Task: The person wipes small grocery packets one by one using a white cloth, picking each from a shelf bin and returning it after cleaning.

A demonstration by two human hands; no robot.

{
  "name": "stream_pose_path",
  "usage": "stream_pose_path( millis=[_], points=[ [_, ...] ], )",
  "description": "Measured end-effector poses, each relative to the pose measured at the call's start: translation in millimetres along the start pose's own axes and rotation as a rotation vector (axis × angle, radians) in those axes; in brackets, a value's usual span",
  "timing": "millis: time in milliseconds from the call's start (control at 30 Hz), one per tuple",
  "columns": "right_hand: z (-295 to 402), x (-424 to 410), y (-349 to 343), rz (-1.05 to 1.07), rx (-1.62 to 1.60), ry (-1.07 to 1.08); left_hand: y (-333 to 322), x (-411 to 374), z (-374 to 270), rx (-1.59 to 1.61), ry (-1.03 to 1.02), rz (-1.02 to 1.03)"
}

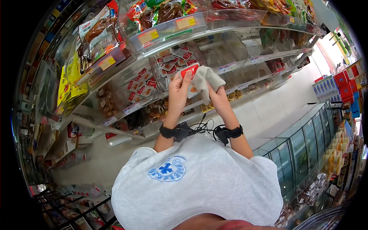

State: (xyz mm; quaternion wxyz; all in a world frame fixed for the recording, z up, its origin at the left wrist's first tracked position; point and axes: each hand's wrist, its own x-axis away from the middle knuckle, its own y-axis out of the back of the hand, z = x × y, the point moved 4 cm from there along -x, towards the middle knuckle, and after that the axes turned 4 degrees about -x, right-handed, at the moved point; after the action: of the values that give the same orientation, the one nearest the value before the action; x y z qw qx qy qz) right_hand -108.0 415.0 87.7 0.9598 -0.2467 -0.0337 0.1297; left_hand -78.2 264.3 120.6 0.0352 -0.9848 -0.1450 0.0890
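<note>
Between the thumb and fingers of my left hand point(179, 87) is a small snack packet point(189, 70) with a red label. My right hand point(217, 96) grips a light grey cloth point(205, 82), which hangs in folds against the packet's right side. Both hands are raised in front of a shelf with clear plastic bins. Behind them, one bin holds loose packets point(175, 59) with red and white labels. Similar packets point(142, 86) lie in the bin to the left. Black straps with small devices and cables circle both wrists.
Above are bins of bagged meat snacks point(172, 13), their price-tagged fronts jutting out. Yellow bags point(69, 89) hang over the shelf edge at left. A glass-fronted cabinet point(299, 149) stands at right. Tiled floor point(270, 112) shows between it and the shelf. Red boxes point(343, 86) are stacked farther off.
</note>
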Motion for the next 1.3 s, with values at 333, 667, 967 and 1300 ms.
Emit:
stream_pose_path(
  millis=[333, 667, 967, 1300],
  points=[
    [-9, -7, -21, -0.067, 0.104, 0.083, 43, -6, 7, 0.027, -0.002, 0.007],
    [-29, -26, -55, 0.08, 0.324, 0.116, 71, 2, 30, -0.211, 0.053, 0.269],
    [-54, -43, -114, 0.095, 0.27, 0.074, 143, -2, 29, -0.125, 0.033, 0.058],
    [-112, -56, -189, 0.298, 0.465, 0.043, 238, 2, 56, 0.087, 0.159, -0.178]
  ],
)
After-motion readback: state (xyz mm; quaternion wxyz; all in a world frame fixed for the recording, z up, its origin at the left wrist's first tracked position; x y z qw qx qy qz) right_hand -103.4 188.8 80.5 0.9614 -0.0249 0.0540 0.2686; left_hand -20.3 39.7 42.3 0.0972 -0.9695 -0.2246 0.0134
